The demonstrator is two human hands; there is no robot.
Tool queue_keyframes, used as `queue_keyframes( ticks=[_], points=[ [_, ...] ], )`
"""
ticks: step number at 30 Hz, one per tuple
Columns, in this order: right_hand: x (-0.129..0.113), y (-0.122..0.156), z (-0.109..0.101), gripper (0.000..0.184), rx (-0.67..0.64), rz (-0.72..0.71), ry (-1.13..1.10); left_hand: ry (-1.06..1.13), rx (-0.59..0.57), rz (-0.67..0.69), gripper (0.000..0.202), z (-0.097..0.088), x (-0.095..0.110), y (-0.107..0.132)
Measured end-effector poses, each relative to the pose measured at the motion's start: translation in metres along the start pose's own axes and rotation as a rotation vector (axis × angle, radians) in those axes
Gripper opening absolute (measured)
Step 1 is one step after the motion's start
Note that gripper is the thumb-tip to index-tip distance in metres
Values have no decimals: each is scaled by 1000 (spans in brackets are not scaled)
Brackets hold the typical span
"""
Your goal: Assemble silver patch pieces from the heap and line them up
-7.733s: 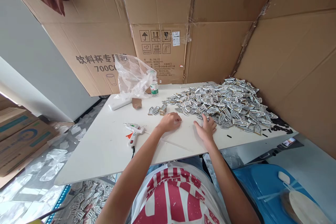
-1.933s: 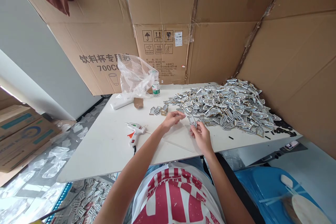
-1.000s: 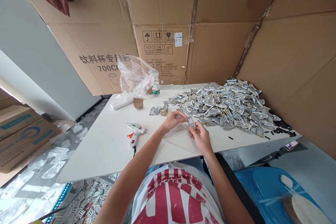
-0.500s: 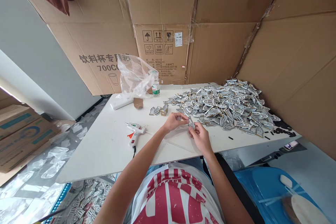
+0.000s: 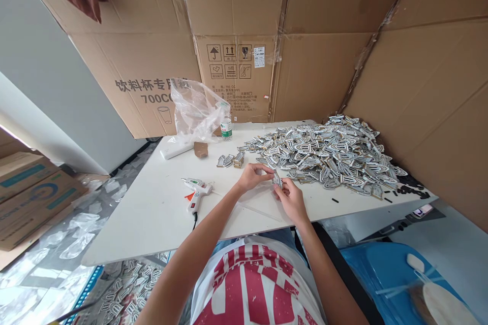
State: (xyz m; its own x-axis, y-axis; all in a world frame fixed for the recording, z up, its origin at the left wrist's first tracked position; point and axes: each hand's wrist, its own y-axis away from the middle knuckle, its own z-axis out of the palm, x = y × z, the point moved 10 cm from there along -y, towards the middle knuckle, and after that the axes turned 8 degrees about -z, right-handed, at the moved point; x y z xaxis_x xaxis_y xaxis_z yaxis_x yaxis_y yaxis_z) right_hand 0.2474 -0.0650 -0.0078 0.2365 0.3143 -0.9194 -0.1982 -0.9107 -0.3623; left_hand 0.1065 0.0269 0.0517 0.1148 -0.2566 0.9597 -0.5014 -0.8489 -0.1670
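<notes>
Pinches a small grey piece (image 5: pixel 277 180) in both hands over the white table (image 5: pixel 145 213).
Grips its near right end, thumb against fingers, with right hand (image 5: pixel 292 198); nips its far left edge with left hand (image 5: pixel 254 176); has heap of arch-shaped grey pieces (image 5: pixel 324 152) just beyond to the right, hot-glue gun (image 5: pixel 199 194) to the left.

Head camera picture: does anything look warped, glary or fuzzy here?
In the head view, the cardboard walls splay outward, suggesting a wide lens; glare whitens the clear plastic at lower left; the small held piece lacks fine detail.
</notes>
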Motion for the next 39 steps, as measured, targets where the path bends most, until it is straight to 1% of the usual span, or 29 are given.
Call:
queue_keyframes(
  ticks=[7, 12, 18, 29, 33, 39],
  points=[
    [0, 1, 0, 55, 3, 1, -25, -19, 34, -38, 31, -2, -3, 1],
    [1, 0, 0, 57, 3, -4, -14, -37, 48, -40, 32, -3, -4, 1],
    [0, 0, 1, 55, -8, -13, -7, -72, 52, -22, 28, -2, -4, 1],
    [-1, 0, 2, 51, -26, -20, 3, -108, 58, -23, 31, -1, -8, 0],
    [-1, 0, 2, 52, -29, -12, 3, -125, 62, -12, 31, -1, -9, 0],
    [-5, 0, 2, 51, -33, -29, -3, -146, 71, -19, 33, -1, -9, 0]
  ],
)
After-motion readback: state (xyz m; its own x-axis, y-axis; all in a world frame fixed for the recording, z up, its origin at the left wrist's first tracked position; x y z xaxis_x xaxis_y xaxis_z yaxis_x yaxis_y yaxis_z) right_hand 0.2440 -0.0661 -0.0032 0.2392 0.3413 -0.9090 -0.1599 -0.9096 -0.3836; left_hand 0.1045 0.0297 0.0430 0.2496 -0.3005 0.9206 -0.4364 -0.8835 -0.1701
